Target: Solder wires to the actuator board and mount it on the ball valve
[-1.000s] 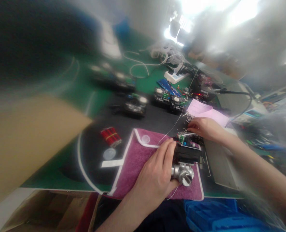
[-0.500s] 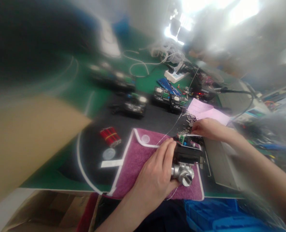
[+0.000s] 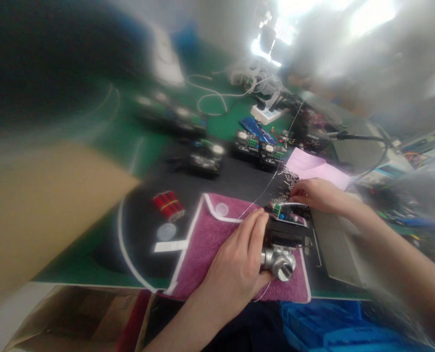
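My left hand is wrapped round a black actuator box with a silver metal valve body under it, holding it on a purple towel. A green circuit board shows on top of the box. My right hand reaches over a pile of small metal screws just behind the box, fingers curled down in a pinch; what they hold is too small to make out. A thin wire runs from the box toward the back.
A bundle of red parts and a clear disc lie left of the towel. Several black modules stand behind, with pink paper, a white power strip and cables. A cardboard box fills the left. A blue bin sits below.
My right hand shifted slightly over the screws and back toward the box. My left hand and the valve stayed put.
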`<state>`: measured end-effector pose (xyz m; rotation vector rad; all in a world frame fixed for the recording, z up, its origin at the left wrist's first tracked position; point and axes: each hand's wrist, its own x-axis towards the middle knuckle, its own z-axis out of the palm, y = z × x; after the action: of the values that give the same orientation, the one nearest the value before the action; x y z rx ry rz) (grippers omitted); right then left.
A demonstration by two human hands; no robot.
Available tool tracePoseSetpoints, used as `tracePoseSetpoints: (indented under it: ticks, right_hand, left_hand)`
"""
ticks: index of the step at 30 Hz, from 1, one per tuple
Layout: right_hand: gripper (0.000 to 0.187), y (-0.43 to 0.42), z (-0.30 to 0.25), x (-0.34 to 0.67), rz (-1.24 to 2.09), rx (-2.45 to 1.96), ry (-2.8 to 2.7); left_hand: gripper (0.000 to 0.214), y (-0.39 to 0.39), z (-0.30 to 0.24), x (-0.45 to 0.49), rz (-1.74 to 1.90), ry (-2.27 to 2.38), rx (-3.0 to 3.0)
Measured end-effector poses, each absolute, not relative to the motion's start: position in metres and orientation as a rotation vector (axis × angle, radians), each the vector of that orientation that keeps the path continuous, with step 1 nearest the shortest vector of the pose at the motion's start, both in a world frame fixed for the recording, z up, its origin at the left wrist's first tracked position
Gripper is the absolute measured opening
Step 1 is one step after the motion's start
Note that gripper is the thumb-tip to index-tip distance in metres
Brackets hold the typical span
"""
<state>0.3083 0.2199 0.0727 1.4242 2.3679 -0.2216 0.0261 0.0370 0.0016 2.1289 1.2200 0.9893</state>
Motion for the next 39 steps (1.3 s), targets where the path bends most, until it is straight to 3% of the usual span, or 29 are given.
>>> tracePoseSetpoints:
  ticks: [5, 20, 29, 39]
  right_hand:
    - [0.028, 0.219, 0.0723, 0.3081, -0.237, 1.451, 2.377]
    - [0.02, 0.2202, 0.0655, 0.3108, -0.166, 1.453, 2.378]
    - [0.037, 0.2206, 0.0677, 0.3088, -0.24, 1.503, 2.346]
    - [0.021, 0.2186, 0.068, 0.3039, -0.217, 1.551, 2.303]
  left_hand:
    - [0.115, 0.0374, 0.0036, 0.0262, 0.995, 1.208, 2.103]
    - [0.113, 0.0383, 0.0055, 0.0247, 0.947, 1.196, 2.097]
    - [0.116, 0.0378, 0.0046, 0.0253, 0.953, 1.206, 2.12]
    - [0.111, 0.0386, 0.0053, 0.0247, 0.962, 1.216, 2.128]
